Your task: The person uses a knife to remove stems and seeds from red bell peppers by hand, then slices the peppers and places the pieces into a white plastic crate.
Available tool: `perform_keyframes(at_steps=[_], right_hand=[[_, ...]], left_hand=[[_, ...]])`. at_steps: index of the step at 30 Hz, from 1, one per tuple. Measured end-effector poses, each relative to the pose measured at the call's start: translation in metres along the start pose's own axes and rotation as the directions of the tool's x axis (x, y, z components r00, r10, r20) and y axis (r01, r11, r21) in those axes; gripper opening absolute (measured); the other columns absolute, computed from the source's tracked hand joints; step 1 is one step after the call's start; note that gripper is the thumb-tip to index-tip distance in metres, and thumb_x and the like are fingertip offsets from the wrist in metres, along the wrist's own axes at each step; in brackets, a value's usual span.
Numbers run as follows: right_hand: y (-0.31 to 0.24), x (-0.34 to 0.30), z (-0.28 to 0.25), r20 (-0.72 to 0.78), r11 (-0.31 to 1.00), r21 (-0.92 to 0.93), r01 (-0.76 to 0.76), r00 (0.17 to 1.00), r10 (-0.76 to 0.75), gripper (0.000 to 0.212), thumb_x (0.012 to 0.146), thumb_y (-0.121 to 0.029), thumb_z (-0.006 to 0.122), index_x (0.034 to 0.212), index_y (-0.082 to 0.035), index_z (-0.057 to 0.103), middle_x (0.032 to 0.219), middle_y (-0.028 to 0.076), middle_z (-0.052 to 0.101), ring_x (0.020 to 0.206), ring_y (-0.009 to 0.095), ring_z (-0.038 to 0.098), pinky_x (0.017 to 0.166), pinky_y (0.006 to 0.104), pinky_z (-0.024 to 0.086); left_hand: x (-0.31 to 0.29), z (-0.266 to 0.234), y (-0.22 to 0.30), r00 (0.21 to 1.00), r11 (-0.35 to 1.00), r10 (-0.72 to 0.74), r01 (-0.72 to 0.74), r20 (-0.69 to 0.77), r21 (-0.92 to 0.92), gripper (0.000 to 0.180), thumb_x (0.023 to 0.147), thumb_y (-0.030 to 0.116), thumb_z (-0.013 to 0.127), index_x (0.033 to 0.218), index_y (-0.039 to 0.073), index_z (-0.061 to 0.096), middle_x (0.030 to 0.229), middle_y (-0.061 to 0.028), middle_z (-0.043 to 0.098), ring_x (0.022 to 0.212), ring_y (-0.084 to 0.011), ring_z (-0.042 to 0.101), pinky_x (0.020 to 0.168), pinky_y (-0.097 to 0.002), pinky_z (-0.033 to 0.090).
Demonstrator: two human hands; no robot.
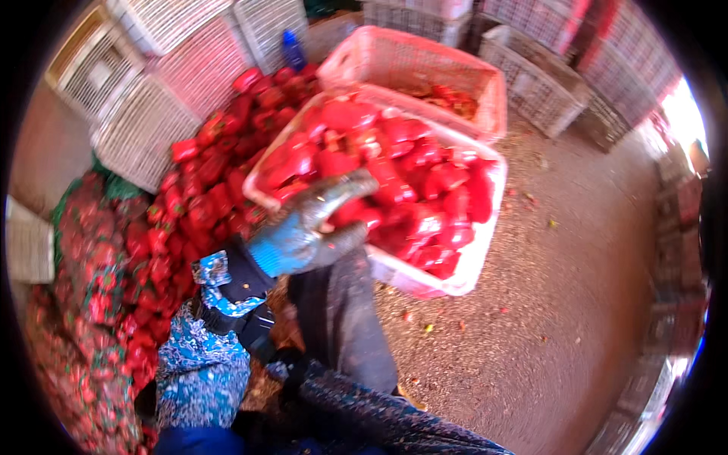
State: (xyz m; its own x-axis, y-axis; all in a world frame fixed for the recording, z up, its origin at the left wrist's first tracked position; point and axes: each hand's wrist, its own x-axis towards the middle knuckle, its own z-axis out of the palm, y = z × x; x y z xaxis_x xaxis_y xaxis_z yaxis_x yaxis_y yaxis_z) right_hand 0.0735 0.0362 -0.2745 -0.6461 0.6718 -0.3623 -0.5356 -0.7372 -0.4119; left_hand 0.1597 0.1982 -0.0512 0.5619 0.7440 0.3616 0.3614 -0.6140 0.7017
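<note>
My left hand point(307, 227), in a soiled blue work glove, reaches over the near left edge of a pale plastic crate point(447, 284). Its fingers are stretched out and the thumb stands apart, with nothing visible between them. Glossy red bell peppers point(394, 186) fill the crate up to its rim, and those at the near left lie right beside my fingers. My right forearm point(371, 402), in a dark patterned sleeve, crosses low in front of my body. Its dark end, where my right hand point(285, 365) is, lies in shadow beside my leg, and the fingers cannot be made out.
A pink crate point(485, 98) with some red pieces inside stands behind the full one. Loose red peppers point(205, 205) are heaped at the left, beside filled net sacks point(83, 303). Stacked crates point(148, 136) and a blue bottle point(293, 50) stand at the back. Scraps litter the floor point(561, 250).
</note>
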Motion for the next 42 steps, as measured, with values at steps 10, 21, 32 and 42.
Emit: perform_keyframes(at_steps=[10, 21, 32, 42], right_hand=[[0.081, -0.030, -0.005, 0.026, 0.910, -0.408, -0.074, 0.995, 0.092, 0.024, 0.099, -0.023, 0.049, 0.108, -0.001, 0.054, 0.083, 0.009, 0.057, 0.076, 0.022, 0.056, 0.064, 0.0357, 0.046], [0.116, 0.000, -0.181, 0.042, -0.120, -0.991, 0.062, 0.987, 0.155, 0.044, 0.093, -0.019, 0.058, 0.133, -0.002, 0.050, 0.107, 0.019, 0.065, 0.095, 0.028, 0.064, 0.074, 0.0386, 0.051], [0.117, -0.003, -0.180, -0.060, -0.262, -0.963, -0.064, 0.998, -0.025, 0.049, 0.086, -0.020, 0.063, 0.132, -0.004, 0.056, 0.093, 0.019, 0.070, 0.085, 0.036, 0.066, 0.072, 0.0445, 0.051], [0.072, 0.001, -0.039, 0.410, -0.244, -0.872, 0.425, 0.905, 0.112, 0.029, 0.092, -0.027, 0.066, 0.101, 0.000, 0.065, 0.078, 0.012, 0.066, 0.064, 0.022, 0.062, 0.057, 0.0369, 0.049]], left_hand=[[-0.378, -0.001, -0.007, 0.236, 0.580, -0.701, 0.738, -0.673, -0.345, 0.060, 0.084, 0.028, 0.076, 0.134, 0.002, 0.054, 0.133, -0.0161, 0.057, 0.124, -0.0253, 0.054, 0.101, -0.0355, 0.046], [-0.544, 0.200, -0.086, -0.458, 0.556, -0.780, -0.195, -0.427, -0.808, 0.038, 0.096, 0.027, 0.058, 0.123, 0.001, 0.057, 0.113, -0.0158, 0.063, 0.105, -0.0261, 0.062, 0.086, -0.0399, 0.054], [-0.469, 0.227, -0.096, -0.523, 0.453, -0.774, -0.063, -0.357, -0.889, 0.051, 0.093, 0.018, 0.067, 0.139, 0.004, 0.051, 0.132, -0.0099, 0.058, 0.119, -0.0183, 0.055, 0.098, -0.0307, 0.045], [-0.462, 0.137, -0.072, -0.203, 0.353, -0.935, -0.462, -0.291, -0.813, 0.050, 0.097, 0.022, 0.059, 0.142, 0.006, 0.046, 0.132, -0.0118, 0.057, 0.113, -0.0272, 0.059, 0.094, -0.0407, 0.051]])
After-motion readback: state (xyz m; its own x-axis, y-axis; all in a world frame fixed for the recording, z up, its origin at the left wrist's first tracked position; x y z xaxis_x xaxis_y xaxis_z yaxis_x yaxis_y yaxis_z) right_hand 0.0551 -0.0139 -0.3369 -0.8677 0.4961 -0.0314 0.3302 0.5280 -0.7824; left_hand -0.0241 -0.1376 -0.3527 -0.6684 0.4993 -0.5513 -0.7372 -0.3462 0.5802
